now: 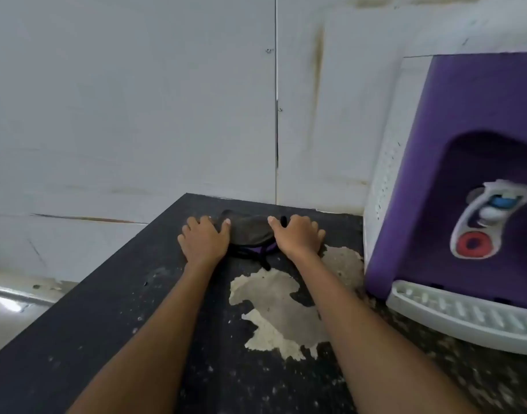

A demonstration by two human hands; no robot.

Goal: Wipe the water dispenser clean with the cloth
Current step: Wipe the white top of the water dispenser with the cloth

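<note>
A dark grey cloth (250, 231) with a purple and black edge lies bunched on the black counter (112, 294), near the back wall. My left hand (204, 240) rests flat on the counter at the cloth's left side, its thumb touching the cloth. My right hand (298, 236) lies flat at the cloth's right side, thumb on the cloth. The purple and white water dispenser (435, 174) stands at the right, with a blue tap and a red tap in its recess and a white drip tray (465, 315) at its base.
The counter's black surface has peeled away in a pale patch (274, 312) between my forearms. White wall panels (136, 100) rise behind the counter. The counter's left edge drops to a lower pale surface (14, 306).
</note>
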